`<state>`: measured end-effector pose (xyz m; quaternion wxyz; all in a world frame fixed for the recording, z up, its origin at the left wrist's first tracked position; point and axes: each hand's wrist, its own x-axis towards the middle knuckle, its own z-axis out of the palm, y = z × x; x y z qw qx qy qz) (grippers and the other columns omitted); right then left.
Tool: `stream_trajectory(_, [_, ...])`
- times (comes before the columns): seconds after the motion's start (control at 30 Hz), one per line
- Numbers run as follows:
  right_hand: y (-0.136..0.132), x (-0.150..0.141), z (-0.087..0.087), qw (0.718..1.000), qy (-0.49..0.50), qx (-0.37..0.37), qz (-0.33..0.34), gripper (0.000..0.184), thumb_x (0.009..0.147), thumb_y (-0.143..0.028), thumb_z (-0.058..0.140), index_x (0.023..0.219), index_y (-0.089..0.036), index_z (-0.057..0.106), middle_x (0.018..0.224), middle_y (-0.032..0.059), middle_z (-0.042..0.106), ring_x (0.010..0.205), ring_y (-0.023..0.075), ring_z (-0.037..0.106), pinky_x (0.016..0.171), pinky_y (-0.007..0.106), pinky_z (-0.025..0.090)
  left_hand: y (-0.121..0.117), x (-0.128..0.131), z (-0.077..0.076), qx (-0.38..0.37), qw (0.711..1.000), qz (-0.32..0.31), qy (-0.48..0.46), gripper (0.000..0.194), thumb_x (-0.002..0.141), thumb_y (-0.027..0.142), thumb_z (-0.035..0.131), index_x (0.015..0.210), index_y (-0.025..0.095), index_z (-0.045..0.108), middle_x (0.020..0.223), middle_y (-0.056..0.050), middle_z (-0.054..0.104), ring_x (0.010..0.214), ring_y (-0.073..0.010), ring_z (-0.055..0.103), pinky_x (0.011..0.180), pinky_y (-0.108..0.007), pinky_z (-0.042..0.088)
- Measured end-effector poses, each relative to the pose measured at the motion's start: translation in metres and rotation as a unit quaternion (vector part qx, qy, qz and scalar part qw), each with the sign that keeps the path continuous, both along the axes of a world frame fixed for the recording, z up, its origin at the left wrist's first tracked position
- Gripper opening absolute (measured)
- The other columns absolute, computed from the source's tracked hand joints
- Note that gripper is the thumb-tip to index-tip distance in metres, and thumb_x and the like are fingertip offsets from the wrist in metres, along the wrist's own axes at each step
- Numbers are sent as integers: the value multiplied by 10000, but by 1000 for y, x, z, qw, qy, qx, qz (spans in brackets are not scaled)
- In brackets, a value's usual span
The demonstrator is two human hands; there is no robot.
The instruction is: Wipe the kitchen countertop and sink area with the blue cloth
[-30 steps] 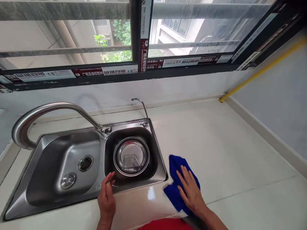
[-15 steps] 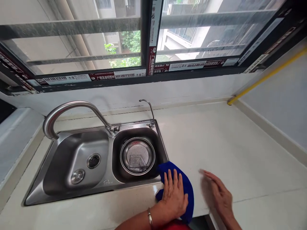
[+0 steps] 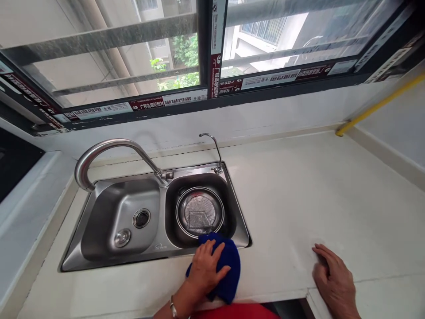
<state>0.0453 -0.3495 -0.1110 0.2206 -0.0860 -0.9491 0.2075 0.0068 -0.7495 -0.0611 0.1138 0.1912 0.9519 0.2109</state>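
The left hand (image 3: pixel 206 266) lay flat, its grip wide, on the blue cloth (image 3: pixel 231 266) across the front edges of sink (image 3: pixel 162 217) and counter (image 3: pixel 292 195); the right hand's (image 3: pixel 337 281) grip I couldn't tell.

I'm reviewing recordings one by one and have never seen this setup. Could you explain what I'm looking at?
There is no machine: these are a person's bare hands, seen from a camera worn on the head, looking forward and down. The left hand lies on a blue cloth at the front edge of a two-bowl sink. The right hand is off to the right, at the pale counter, with nothing visible in it. In the right bowl sits a round metal vessel.
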Motion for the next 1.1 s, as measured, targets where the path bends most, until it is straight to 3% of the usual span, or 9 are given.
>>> stream_trajectory(0.17, [3, 1, 1, 1000, -9, -9, -7, 391, 804, -307, 409, 1119, -197, 615, 1261, 130, 651, 1135, 335, 629, 979, 516, 495, -95, 15, 5, -35, 990, 120, 62, 405, 936, 470, 471, 1245, 263, 632, 1166, -90, 728, 1076, -241, 679, 943, -439, 585])
stream_trajectory(0.33, [-1, 3, 2, 999, -10, -28, -15, 414, 812, -332, 391, 1128, -206, 627, 1273, 120, 648, 1151, 340, 624, 1015, 542, 481, -196, 31, 0, -56, 963, 250, 87, 427, 934, 512, 434, 1163, 237, 666, 1109, -78, 747, 1044, -238, 684, 989, -456, 562])
stream_trajectory(0.43, [-2, 4, 2, 999, -12, -37, -18, 430, 818, -338, 388, 1148, -210, 632, 1297, 113, 637, 1173, 333, 616, 1055, 544, 464, -241, 24, 4, -46, 953, 297, 51, 460, 910, 531, 433, 1152, 216, 665, 1146, -82, 746, 1106, -249, 669, 1065, -470, 512])
stream_trajectory(0.5, [-2, 5, 1, 999, -4, -40, -12, 437, 821, -344, 396, 1162, -208, 633, 1310, 110, 634, 1182, 328, 616, 1072, 532, 461, -258, 14, 9, -32, 952, 303, -10, 470, 880, 530, 463, 1167, 212, 658, 1199, -79, 737, 1166, -257, 653, 1109, -478, 474])
stream_trajectory(0.57, [-1, 6, -1, 999, 9, -39, -3, 440, 829, -354, 403, 1173, -202, 631, 1312, 112, 636, 1175, 324, 623, 1075, 520, 466, -263, 4, 13, -36, 947, 311, -71, 474, 858, 522, 487, 1178, 216, 655, 1248, -83, 721, 1201, -277, 641, 1112, -496, 465])
stream_trajectory(0.67, [0, 7, -4, 999, 11, -35, 6, 432, 848, -355, 409, 1185, -194, 627, 1322, 110, 632, 1173, 313, 625, 1084, 504, 464, -249, -1, 12, -58, 937, 330, -101, 446, 874, 509, 461, 1173, 236, 648, 1254, -85, 718, 1167, -309, 660, 1041, -515, 510])
stream_trajectory(0.87, [-1, 6, -6, 999, -8, -32, -5, 432, 859, -343, 407, 1209, -188, 608, 1337, 113, 617, 1175, 323, 619, 1068, 513, 468, -197, 0, -4, -39, 930, 366, 3, 419, 931, 493, 405, 1198, 216, 569, 1236, -117, 710, 1147, -287, 670, 991, -446, 532])
stream_trajectory(0.97, [-1, 5, -3, 999, -27, -27, -14, 439, 845, -348, 398, 1193, -181, 607, 1315, 135, 625, 1132, 360, 633, 1014, 559, 489, -178, -21, -7, -52, 914, 401, -35, 400, 945, 469, 405, 1203, 194, 539, 1165, -154, 725, 1048, -329, 705, 894, -470, 550])
stream_trajectory(1.1, [-3, 5, 0, 999, -36, -24, -16, 440, 831, -326, 423, 1206, -176, 599, 1328, 142, 613, 1119, 367, 632, 1010, 567, 485, -170, -62, -18, -32, 904, 425, -36, 299, 939, 406, 455, 1131, 186, 519, 1066, -149, 739, 930, -309, 727, 806, -421, 545])
